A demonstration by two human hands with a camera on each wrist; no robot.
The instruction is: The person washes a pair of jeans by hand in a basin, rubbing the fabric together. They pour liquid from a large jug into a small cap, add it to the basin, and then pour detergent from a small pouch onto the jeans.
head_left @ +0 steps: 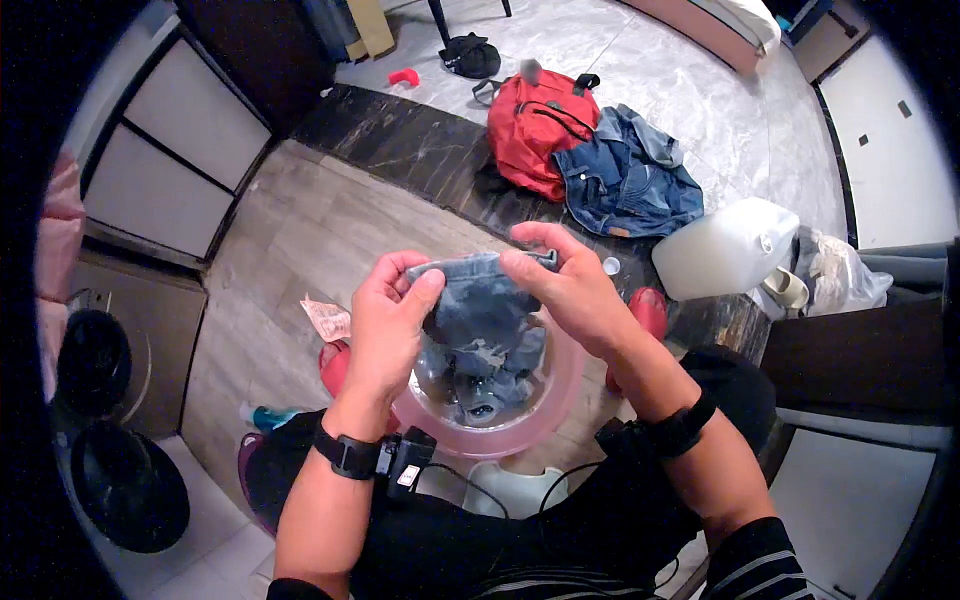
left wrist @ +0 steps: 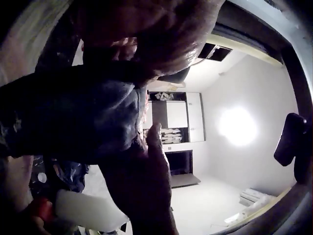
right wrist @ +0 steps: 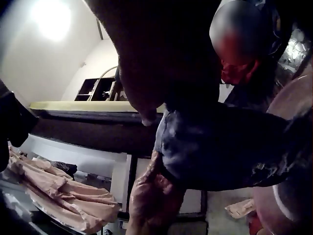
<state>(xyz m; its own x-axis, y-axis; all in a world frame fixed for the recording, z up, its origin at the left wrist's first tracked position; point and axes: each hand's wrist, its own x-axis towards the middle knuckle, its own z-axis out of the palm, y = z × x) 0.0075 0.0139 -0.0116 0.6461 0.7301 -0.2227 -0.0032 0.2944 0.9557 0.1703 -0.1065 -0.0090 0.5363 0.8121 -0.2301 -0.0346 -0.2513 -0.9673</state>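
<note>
A wet blue denim garment [head_left: 478,300] hangs between my two hands, its upper edge stretched level. My left hand [head_left: 388,300] pinches one end of that edge between thumb and fingers. At the other end, my right hand [head_left: 560,285] grips the cloth, thumb on the near side. The lower part of the denim drops into a pink basin [head_left: 572,385] holding water. In the left wrist view the garment [left wrist: 83,117] appears dark, running between both hands. The right wrist view shows its denim [right wrist: 210,147] with the left hand [right wrist: 151,196] at the lower corner.
Red slippers [head_left: 648,312] flank the basin, with a white stool [head_left: 500,487] nearer me. Beyond, on a dark stone ledge and pale floor, lie a red backpack [head_left: 535,130], a denim jacket [head_left: 635,180] and a large whitish jug [head_left: 715,250]. A crumpled wrapper [head_left: 327,318] lies left.
</note>
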